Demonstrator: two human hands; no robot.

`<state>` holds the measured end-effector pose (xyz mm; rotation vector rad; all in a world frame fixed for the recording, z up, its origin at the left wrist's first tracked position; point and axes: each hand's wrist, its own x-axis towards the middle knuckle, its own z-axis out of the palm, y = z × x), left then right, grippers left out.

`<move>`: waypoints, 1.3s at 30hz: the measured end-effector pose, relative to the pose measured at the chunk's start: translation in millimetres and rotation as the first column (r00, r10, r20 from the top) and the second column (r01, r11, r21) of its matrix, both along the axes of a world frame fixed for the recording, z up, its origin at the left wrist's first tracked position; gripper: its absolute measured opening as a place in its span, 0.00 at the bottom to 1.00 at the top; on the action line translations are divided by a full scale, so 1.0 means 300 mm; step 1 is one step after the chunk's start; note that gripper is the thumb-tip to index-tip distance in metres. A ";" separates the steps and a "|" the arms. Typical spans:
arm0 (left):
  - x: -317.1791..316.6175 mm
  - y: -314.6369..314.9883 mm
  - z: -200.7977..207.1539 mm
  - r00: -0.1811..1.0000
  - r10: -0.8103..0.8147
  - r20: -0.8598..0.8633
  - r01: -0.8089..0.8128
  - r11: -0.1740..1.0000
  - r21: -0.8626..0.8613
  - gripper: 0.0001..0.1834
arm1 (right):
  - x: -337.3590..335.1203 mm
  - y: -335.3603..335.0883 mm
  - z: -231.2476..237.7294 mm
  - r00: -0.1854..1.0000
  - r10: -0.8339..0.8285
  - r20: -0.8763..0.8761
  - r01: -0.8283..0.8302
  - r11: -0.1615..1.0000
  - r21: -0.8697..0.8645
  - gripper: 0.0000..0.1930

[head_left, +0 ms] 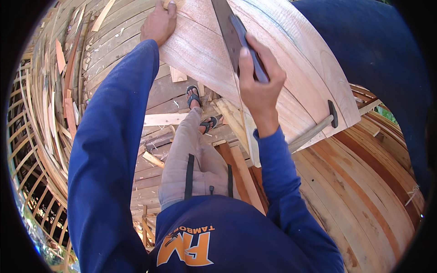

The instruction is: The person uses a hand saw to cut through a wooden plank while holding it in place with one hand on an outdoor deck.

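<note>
My right hand point(261, 75) is closed around the dark handle of a handsaw point(226, 28). Its blade stands edge-down against a wide, pinkish wooden board point(291, 59) and points toward the top of the view. At the board's left edge my left hand point(159, 23) grips the wood, with fingers bent and partly cut off by the top of the picture. On the board's right part lies a hammer point(313, 133) with a wooden handle and a dark metal head, touched by neither hand.
Below the board, wood offcuts point(165, 119) litter the plank floor point(116, 57) around my sandalled feet. Long thin strips point(53, 98) are heaped at the left beside a slatted lattice point(34, 182). Curved planking point(346, 200) spreads at the lower right. A large dark-blue shape point(368, 41) fills the upper right.
</note>
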<state>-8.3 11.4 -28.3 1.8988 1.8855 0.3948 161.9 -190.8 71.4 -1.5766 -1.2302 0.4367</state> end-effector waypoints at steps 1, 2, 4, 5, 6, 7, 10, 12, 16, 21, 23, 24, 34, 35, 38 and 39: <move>0.003 0.022 0.009 1.000 -0.002 0.005 0.002 1.000 -0.008 0.36 | 0.007 -0.107 0.004 0.999 -0.032 -0.036 0.029 0.997 -0.068 0.16; -0.002 0.023 0.004 1.000 -0.008 0.006 0.008 0.999 -0.036 0.36 | 0.009 -0.273 0.002 0.995 -0.072 -0.074 0.059 0.986 -0.157 0.16; -0.005 0.006 0.000 1.000 -0.012 0.012 0.012 0.999 -0.041 0.36 | 0.038 -0.573 -0.008 0.993 -0.034 0.113 0.057 0.977 -0.204 0.19; -0.010 -0.007 0.002 1.000 0.000 0.007 0.000 1.000 -0.015 0.36 | 0.041 -0.689 -0.006 0.995 -0.012 0.096 0.035 0.970 -0.239 0.19; -0.008 -0.026 0.000 1.000 0.001 0.006 -0.001 1.000 0.007 0.36 | 0.035 -0.750 0.002 0.995 -0.003 0.101 0.025 0.975 -0.221 0.18; -0.006 -0.033 0.000 1.000 0.010 0.012 -0.010 1.000 -0.003 0.36 | 0.022 -0.760 0.005 0.997 -0.020 0.069 0.034 0.979 -0.203 0.18; 0.012 -0.036 0.008 0.999 0.025 0.020 -0.024 0.999 -0.041 0.36 | 0.004 -0.587 -0.031 0.994 -0.045 0.098 0.064 0.978 -0.196 0.19; 0.031 -0.036 0.023 1.000 0.019 0.019 -0.017 0.995 -0.100 0.37 | 0.005 -0.272 -0.039 0.985 0.014 0.172 -0.002 0.998 -0.070 0.17; 0.033 -0.001 0.022 1.000 0.002 0.022 -0.002 1.000 -0.004 0.37 | 0.032 0.244 -0.078 0.992 0.004 0.130 -0.033 0.973 0.226 0.15; 0.008 -0.015 0.034 1.000 0.018 0.012 -0.016 0.996 -0.086 0.37 | 0.022 -0.014 -0.010 0.997 -0.048 -0.056 0.047 0.999 -0.018 0.16; 0.005 0.002 0.010 1.000 0.003 0.021 -0.001 0.998 -0.066 0.37 | 0.019 -0.334 0.006 0.998 -0.045 0.039 0.050 0.988 -0.145 0.19; -0.001 -0.007 0.000 1.000 -0.002 0.025 0.003 0.999 -0.044 0.37 | 0.042 -0.501 -0.001 0.973 0.001 0.232 0.031 0.990 -0.136 0.19; 0.020 -0.035 0.026 1.000 0.009 -0.002 -0.009 0.998 -0.063 0.32 | 0.041 -0.520 0.001 0.987 0.013 0.162 0.015 0.985 -0.170 0.20; 0.023 -0.043 0.025 1.000 0.010 -0.007 -0.010 0.997 -0.071 0.32 | 0.029 -0.459 0.006 0.985 0.006 0.170 0.026 0.983 -0.181 0.20; 0.039 -0.013 0.040 1.000 0.021 -0.010 -0.022 0.999 -0.050 0.31 | 0.012 -0.365 0.005 0.982 -0.010 0.191 0.030 0.994 -0.102 0.20; 0.040 -0.013 0.042 1.000 0.024 -0.014 -0.025 0.998 -0.055 0.31 | 0.009 -0.377 0.028 0.980 0.018 0.198 0.027 0.975 -0.222 0.20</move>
